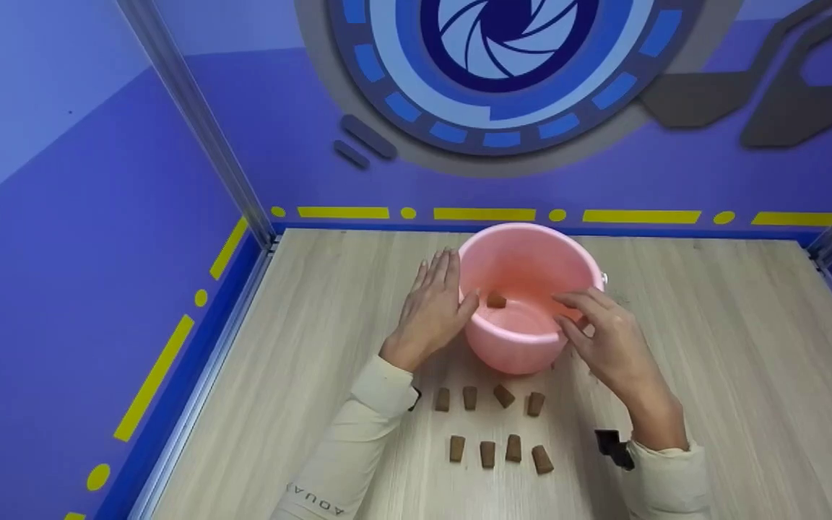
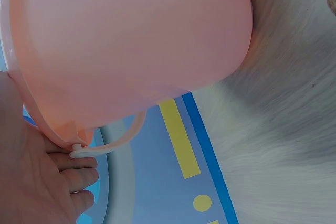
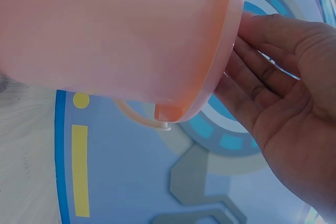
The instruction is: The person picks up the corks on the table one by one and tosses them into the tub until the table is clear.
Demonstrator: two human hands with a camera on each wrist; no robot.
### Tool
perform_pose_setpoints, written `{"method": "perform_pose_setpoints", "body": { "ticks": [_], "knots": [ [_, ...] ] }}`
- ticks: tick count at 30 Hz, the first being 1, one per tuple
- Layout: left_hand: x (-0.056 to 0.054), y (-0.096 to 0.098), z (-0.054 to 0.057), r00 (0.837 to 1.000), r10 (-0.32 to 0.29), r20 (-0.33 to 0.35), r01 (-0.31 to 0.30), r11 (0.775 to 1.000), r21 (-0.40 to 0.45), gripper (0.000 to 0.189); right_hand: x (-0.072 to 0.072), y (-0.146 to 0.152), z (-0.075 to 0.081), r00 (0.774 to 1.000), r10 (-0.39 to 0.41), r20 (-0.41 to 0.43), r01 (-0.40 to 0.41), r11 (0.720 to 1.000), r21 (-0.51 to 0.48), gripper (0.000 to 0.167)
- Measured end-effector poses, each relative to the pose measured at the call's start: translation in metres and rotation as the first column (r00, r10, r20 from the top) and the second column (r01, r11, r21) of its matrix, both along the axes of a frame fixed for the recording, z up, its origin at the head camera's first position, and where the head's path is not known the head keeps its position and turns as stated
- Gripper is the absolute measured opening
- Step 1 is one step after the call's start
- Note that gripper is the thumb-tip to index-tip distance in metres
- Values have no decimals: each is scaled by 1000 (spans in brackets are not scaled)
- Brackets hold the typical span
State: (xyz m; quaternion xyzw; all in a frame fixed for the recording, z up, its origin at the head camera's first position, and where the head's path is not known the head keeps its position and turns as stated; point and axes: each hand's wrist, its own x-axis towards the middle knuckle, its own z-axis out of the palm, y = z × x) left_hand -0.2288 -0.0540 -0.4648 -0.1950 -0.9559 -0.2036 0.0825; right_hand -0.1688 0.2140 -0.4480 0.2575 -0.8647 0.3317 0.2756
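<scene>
A pink bucket (image 1: 521, 354) stands upright on the table, with one small brown tapered piece (image 1: 496, 300), cork-like, inside it. My left hand (image 1: 434, 303) holds the bucket's left rim, thumb over the edge and fingers along the outside. In the left wrist view, those fingers lie beside the pivot of the bucket's handle (image 2: 123, 140). Over the right rim is my right hand (image 1: 611, 339), its fingertips reaching into the opening. Its thumb and forefinger are apart, and nothing shows between them. The right wrist view has the bucket's wall hiding part of these fingers.
In front of the bucket, several matching brown pieces (image 1: 488, 453) lie in two rows between my forearms. The wooden tabletop (image 1: 741, 361) ends at a blue printed wall (image 1: 264, 130) behind and on the left. A metal post (image 1: 199, 115) rises at the back left corner.
</scene>
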Motion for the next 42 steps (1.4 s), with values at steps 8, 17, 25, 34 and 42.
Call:
{"method": "perform_pose_setpoints", "body": {
  "ticks": [8,17,25,34,42],
  "knots": [
    [-1,0,-1,1000,-2,4,2,1000,-2,74,6,2,-1,1000,-17,4,17,1000,-14,43],
    [0,0,-1,1000,-2,7,2,1000,3,74,13,3,-1,998,-9,-64,8,1000,-29,45],
    [-1,0,-1,1000,0,12,0,1000,5,73,24,5,0,999,-26,-31,25,999,-39,46],
    [0,0,-1,1000,6,20,-6,1000,17,74,31,5,-3,999,-7,-33,5,998,-60,47],
    [0,1,0,1000,5,29,-5,1000,8,74,38,5,-5,998,12,-59,-16,997,-75,45]
  ]
}}
